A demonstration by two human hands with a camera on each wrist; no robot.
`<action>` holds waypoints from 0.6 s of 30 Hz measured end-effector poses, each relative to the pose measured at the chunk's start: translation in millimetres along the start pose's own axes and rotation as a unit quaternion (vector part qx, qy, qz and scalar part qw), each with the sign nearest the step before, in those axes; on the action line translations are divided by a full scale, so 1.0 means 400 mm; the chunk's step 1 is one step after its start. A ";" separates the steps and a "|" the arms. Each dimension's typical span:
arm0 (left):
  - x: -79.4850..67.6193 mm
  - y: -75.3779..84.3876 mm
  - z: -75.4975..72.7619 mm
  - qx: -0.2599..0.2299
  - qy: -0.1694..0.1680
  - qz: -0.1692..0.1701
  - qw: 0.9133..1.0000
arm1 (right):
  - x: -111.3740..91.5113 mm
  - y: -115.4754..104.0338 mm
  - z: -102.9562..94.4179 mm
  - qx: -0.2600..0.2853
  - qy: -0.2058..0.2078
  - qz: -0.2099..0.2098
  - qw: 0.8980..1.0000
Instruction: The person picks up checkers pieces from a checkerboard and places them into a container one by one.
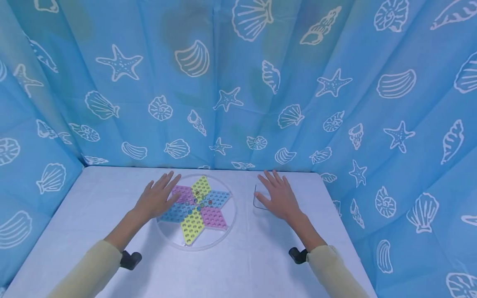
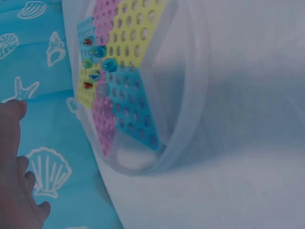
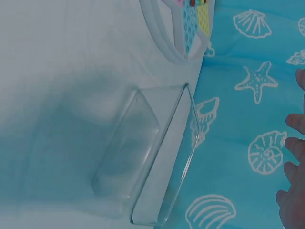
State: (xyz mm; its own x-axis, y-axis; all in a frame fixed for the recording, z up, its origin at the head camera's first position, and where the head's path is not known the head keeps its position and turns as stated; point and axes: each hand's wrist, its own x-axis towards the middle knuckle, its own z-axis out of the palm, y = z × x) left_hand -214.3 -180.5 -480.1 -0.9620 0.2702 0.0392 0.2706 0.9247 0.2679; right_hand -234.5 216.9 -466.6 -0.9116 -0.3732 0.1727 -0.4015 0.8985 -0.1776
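Note:
My left hand (image 1: 158,198), fingers straight and spread, hovers over the left side of a round Chinese checkers board (image 1: 192,227). The board has a star of yellow, pink and blue perforated sections inside a clear ring. Several glass marbles (image 2: 109,65) sit around the star's centre. My right hand (image 1: 279,196) is also spread flat in the air, over a clear rectangular container (image 3: 159,153) that it partly hides in the head view. Neither hand holds anything.
A white cloth covers the table (image 1: 238,269). Blue curtains (image 1: 231,120) printed with white shells and starfish hang behind and along both sides. A black wrist mount (image 1: 130,260) shows under the left sleeve, another (image 1: 298,255) under the right.

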 end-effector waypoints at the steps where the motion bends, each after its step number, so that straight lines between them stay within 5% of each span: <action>1: -0.004 -0.004 0.006 0.000 -0.003 -0.002 1.000 | -0.001 -0.003 0.003 0.000 -0.001 0.000 1.000; 18: -0.074 -0.062 0.098 -0.005 -0.011 -0.023 1.000 | -0.020 -0.075 0.066 0.055 -0.014 -0.004 0.998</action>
State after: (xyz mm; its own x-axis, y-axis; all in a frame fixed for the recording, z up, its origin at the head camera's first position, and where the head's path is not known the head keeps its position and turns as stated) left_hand -191.3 -200.9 -525.5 -0.9726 0.2323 0.0057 0.2247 0.9337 0.2789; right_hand -217.6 186.8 -488.1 -0.9100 -0.3875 0.1474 -0.4142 0.8651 -0.2828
